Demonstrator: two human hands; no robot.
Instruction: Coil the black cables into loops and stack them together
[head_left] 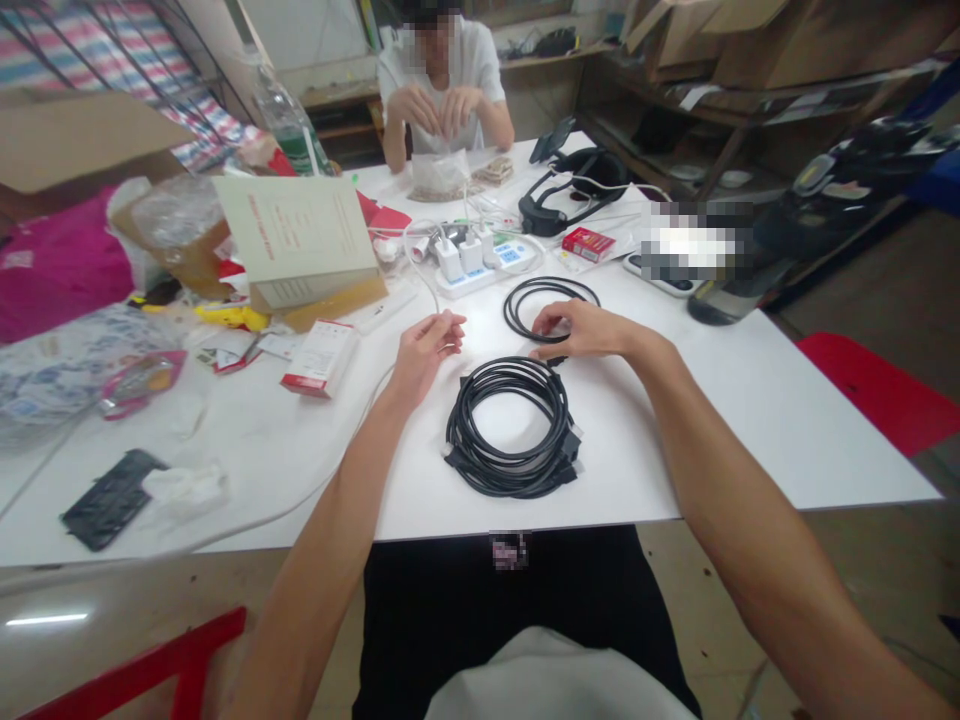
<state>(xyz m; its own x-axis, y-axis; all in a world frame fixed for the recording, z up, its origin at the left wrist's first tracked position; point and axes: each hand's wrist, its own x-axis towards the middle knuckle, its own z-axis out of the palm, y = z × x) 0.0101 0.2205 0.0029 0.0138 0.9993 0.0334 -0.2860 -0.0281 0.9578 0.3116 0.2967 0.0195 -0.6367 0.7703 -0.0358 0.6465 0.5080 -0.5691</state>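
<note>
A thick coil of black cable (455,420) lies on the white table before me, with several dark connectors around its ring. Beyond it rests a smaller loop of black cable (517,292). My right hand (589,330) is over the near right side of that loop, with thumb and fingers curved and apart. Below its thumb, a connector (555,361) shows at the thick coil's far edge. My left hand (426,352) hovers left of the coils, fingers loosely bent and nothing visible in them.
A power strip (480,277) with white chargers stands beyond the loops. Left are a red-and-white box (321,358), a black tray-like piece (112,497) and clutter. Right stand a scale-like device (664,274) and a large dark bottle (739,285). Another person (484,75) sits opposite.
</note>
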